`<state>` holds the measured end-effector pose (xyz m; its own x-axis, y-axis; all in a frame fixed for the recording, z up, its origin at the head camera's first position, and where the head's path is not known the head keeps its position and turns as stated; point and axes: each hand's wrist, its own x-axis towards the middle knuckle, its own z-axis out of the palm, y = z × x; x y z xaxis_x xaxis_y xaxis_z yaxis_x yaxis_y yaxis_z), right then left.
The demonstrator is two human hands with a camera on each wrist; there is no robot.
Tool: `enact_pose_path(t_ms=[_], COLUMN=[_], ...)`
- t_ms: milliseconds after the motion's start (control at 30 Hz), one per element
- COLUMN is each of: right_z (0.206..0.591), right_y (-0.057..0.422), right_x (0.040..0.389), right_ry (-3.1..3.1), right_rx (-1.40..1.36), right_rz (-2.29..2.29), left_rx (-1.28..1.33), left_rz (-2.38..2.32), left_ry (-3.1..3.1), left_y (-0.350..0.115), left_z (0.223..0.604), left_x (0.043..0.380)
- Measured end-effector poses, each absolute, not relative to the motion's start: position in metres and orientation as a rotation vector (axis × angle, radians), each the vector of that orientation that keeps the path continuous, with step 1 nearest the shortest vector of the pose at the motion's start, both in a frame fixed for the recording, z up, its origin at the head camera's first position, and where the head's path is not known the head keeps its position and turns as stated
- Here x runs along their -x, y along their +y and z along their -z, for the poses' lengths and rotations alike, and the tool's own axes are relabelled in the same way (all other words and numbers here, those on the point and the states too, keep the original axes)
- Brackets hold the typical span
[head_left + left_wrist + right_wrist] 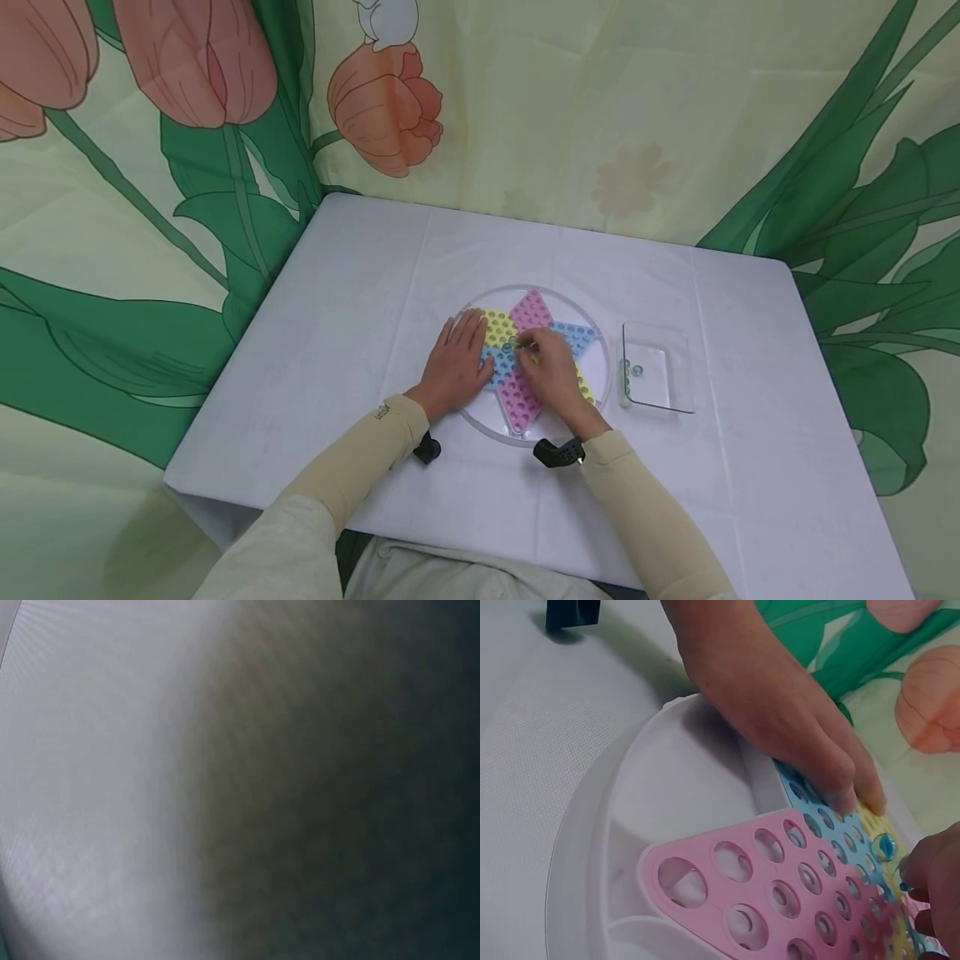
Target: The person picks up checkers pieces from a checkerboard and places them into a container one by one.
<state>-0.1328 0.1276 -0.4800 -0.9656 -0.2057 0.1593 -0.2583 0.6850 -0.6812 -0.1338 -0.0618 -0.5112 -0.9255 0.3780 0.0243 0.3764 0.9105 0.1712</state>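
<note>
A round white Chinese checkers board (480,421) carries a star of pink, blue and yellow points full of holes. My left hand (455,367) rests on the board's left side, fingers straight, over the yellow and blue points. In the right wrist view the left thumb (829,780) lies by the blue point. My right hand (553,371) is over the middle of the star, its thumb and fingers pinching a small glass marble (905,886), mostly hidden by the fingertips. Beside them, a clear marble (883,846) with a blue swirl sits on the star. The left wrist view is mostly dark blur.
To the right of the board stands a clear plastic box (678,392) with several glass marbles (637,371) at its left side. Both stand on a table (330,333) with a white cloth. A tulip-print curtain (525,108) hangs behind the table.
</note>
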Motion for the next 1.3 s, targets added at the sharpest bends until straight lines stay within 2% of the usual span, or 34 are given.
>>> enact_pose_path(t_ms=[1300], right_z=[0.460], right_y=[0.158], right_x=[0.133], right_ry=[-2.635], right_rx=[-0.383], right_rz=[-1.216], left_rx=[-0.586], left_rz=[-0.287], left_ry=[3.042], left_y=[-0.062], left_z=[0.511], left_x=[0.134])
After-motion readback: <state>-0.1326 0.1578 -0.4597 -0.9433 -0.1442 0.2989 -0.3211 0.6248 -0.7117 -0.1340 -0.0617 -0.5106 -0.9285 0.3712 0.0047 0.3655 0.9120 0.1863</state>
